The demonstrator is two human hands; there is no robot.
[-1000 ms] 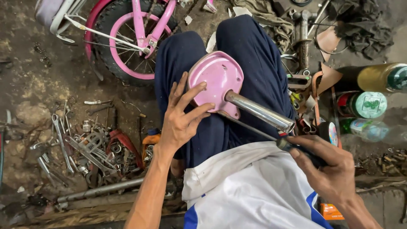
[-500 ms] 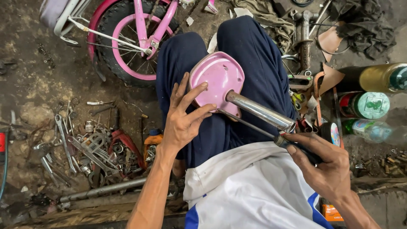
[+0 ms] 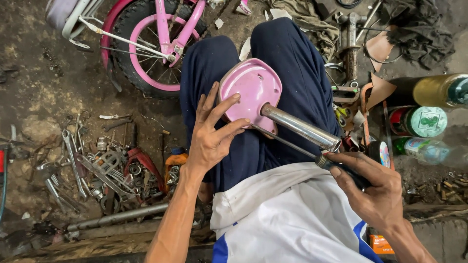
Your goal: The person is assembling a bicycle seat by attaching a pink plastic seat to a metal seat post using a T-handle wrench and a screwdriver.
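Saddle (image 3: pixel 251 92), pink, underside up, lies on your lap with its chrome seat post (image 3: pixel 300 127) still attached. Your left hand (image 3: pixel 210 139) steadies its edge, fingers spread, not clenched. Your right hand (image 3: pixel 375 187) grasps a screwdriver (image 3: pixel 312 157), shaft reaching under the saddle base. Spanners (image 3: pixel 73 160) lie left; pink bicycle wheel (image 3: pixel 146 48) far; spray cans (image 3: pixel 429 117) right.
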